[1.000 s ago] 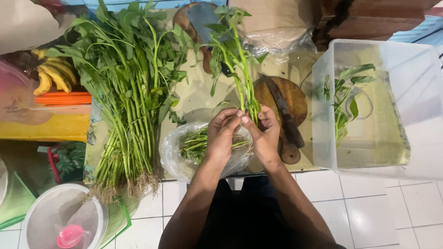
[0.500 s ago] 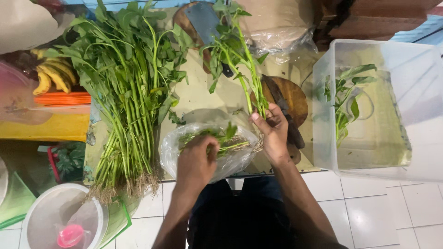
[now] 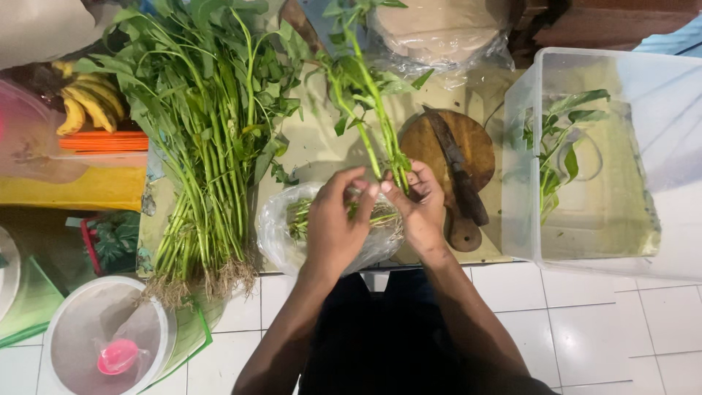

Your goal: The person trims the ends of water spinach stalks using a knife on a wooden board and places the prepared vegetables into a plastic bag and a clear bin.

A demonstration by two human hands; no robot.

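My right hand (image 3: 420, 205) grips the lower ends of a small bunch of leafy green stalks (image 3: 358, 95) that points away from me. My left hand (image 3: 336, 219) is beside it, with its fingertips pinching at the stalk bases. Both hands hover over a clear plastic bag (image 3: 281, 238) that holds cut stem pieces. A large bundle of the same greens (image 3: 208, 139), roots toward me, lies to the left on the work surface.
A dark-handled knife (image 3: 457, 164) lies on a round wooden cutting board (image 3: 482, 143). A clear plastic tub (image 3: 599, 161) at right holds a few leafy stalks. Bananas (image 3: 84, 106) and an orange tray (image 3: 102, 140) are at left; a white lidded bucket (image 3: 95, 336) stands bottom left.
My left hand dropped to the bag's near edge, then came back up to the stalk bases beside my right hand. The held bunch stayed in my right hand.
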